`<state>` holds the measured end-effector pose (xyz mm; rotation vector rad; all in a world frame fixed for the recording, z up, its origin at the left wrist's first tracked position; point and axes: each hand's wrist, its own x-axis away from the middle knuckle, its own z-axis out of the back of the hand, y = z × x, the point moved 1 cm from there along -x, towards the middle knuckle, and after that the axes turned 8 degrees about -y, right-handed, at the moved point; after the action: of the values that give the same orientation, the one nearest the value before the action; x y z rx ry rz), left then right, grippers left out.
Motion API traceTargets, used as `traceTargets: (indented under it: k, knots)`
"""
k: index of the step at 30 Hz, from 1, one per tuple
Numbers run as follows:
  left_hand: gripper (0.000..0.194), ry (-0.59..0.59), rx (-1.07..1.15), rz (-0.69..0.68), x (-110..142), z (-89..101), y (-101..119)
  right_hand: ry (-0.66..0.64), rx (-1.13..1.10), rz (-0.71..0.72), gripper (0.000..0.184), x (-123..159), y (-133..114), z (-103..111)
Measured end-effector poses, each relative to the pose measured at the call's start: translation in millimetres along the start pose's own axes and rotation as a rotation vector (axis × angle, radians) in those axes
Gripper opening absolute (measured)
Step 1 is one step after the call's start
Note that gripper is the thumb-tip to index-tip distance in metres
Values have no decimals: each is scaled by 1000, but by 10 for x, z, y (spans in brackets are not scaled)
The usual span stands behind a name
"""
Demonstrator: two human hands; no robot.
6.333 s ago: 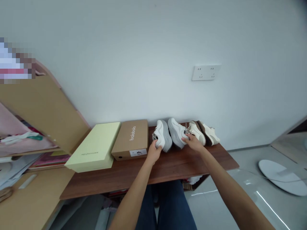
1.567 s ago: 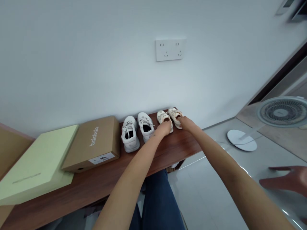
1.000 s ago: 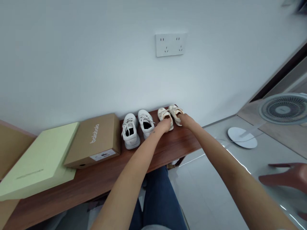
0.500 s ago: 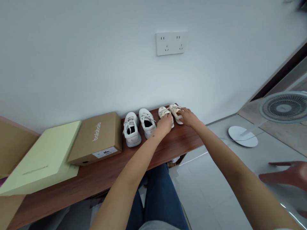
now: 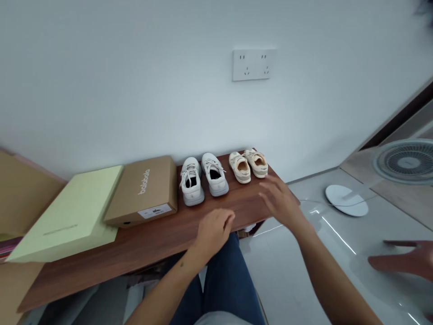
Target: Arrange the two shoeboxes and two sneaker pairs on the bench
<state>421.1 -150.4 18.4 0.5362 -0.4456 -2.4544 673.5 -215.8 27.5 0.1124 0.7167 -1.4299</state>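
Observation:
Two pairs of shoes stand upright against the wall on a dark wooden bench [image 5: 158, 239]: white sneakers [image 5: 203, 178] and, to their right, smaller cream shoes [image 5: 248, 164]. My left hand [image 5: 213, 230] hovers over the bench's front edge, fingers loosely curled, holding nothing. My right hand [image 5: 279, 201] is raised near the bench's right end with fingers spread, also holding nothing. Both hands are well clear of the shoes.
A brown shoe box [image 5: 144, 192] and a pale green box [image 5: 67, 214] lie left of the sneakers. A wall socket [image 5: 253, 64] is above. A white fan [image 5: 402, 162] with its round base [image 5: 347, 200] stands on the floor at right. Another person's hand [image 5: 402, 262] shows at the right edge.
Both my hands have let go of the cream shoes and pulled back toward me. The cream shoes stay upright by the wall. The view shifted slightly left.

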Motion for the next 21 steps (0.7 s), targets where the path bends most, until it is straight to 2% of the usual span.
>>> traceTargets:
  k: [4, 9, 12, 15, 17, 19, 21]
  knots:
    - [30, -128, 143, 104, 788, -257, -75, -53, -227, -66, 29, 508, -417, -495]
    - [49, -166, 284, 478, 1580, -534, -207, -361, -393, -171, 26, 1088, -890, -1089]
    - [60, -213, 345, 586, 1880, -626, -267, -593, -453, -165, 27, 1415, -1170, -1355]
    - [62, -277, 376, 590, 2010, -637, -320, -732, -461, -159, 26, 1645, -1325, -1510]
    - [62, -255, 390, 588, 1965, -583, -362, -695, -455, -214, 40, 1642, -1303, -1512]
    - [60, -142, 399, 570, 1772, -466, -417, -545, -480, -288, 50, 1445, -1199, -1430]
    - [52, 21, 401, 488, 1412, -311, -492, -291, -491, -368, 47, 1045, -1053, -1312]
